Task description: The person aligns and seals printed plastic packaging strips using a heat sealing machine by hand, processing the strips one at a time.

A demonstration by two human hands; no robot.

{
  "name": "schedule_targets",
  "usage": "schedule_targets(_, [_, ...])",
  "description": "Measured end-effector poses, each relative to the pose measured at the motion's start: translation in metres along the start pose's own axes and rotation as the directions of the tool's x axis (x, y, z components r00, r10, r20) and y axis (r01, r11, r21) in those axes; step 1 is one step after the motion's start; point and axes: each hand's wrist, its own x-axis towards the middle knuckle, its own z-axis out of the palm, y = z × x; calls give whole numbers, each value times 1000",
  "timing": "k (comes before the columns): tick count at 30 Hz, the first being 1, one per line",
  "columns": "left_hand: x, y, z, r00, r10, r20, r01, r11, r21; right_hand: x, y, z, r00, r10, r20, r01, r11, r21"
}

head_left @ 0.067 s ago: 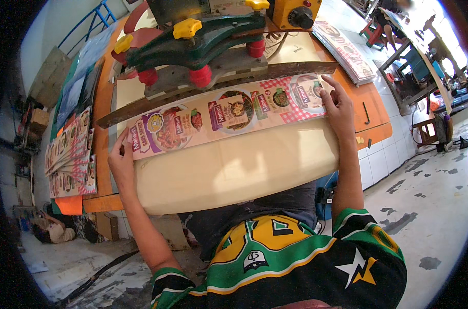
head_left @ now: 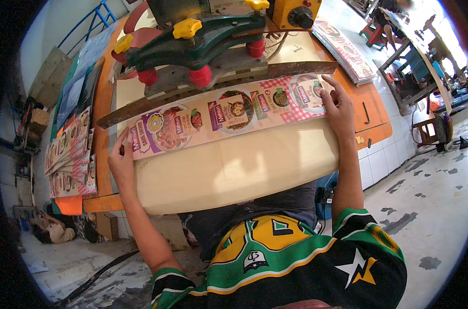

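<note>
A long printed strip (head_left: 203, 117) with food pictures lies across a cream padded board (head_left: 234, 165) in front of me. My left hand (head_left: 122, 157) grips the strip's left end, fingers pressed at its edge. At the other end, my right hand (head_left: 338, 105) pinches the strip's right edge between thumb and fingers. The far edge of the strip runs along a long, thin metal bar (head_left: 141, 107). Above that bar stands a press head (head_left: 203, 46) with a dark green bracket, yellow knobs and red rubber mounts.
Similar printed strips (head_left: 72, 154) are piled on the orange table's left side, and another stack (head_left: 344, 51) lies at the far right. A hex key (head_left: 367, 113) rests on the orange table (head_left: 375, 131). A yellow control box (head_left: 295, 14) with a black dial stands behind the press.
</note>
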Motion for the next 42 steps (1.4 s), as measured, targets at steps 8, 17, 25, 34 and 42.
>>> schedule_targets(8, [3, -11, -1, 995, 98, -36, -95, 993, 63, 3, 10, 2, 1000, 0, 10, 0, 999, 49])
schedule_targets(17, [6, -14, -3, 994, 101, -40, -93, 984, 153, 2, 4, -3, 993, 58, 105, -91, 933, 348])
schedule_targets(25, [1, -14, -4, 971, 223, -90, -222, 975, 20, 1, -5, -15, 999, -45, 15, 24, 747, 664])
schedule_targets(34, [6, -24, -6, 998, 66, -18, -68, 978, -199, 0, -16, -16, 994, -60, -90, 108, 581, 807])
schedule_targets(42, [8, -43, -15, 998, -33, 52, 42, 981, -188, 2, -10, -20, 993, -121, -4, 65, 500, 863])
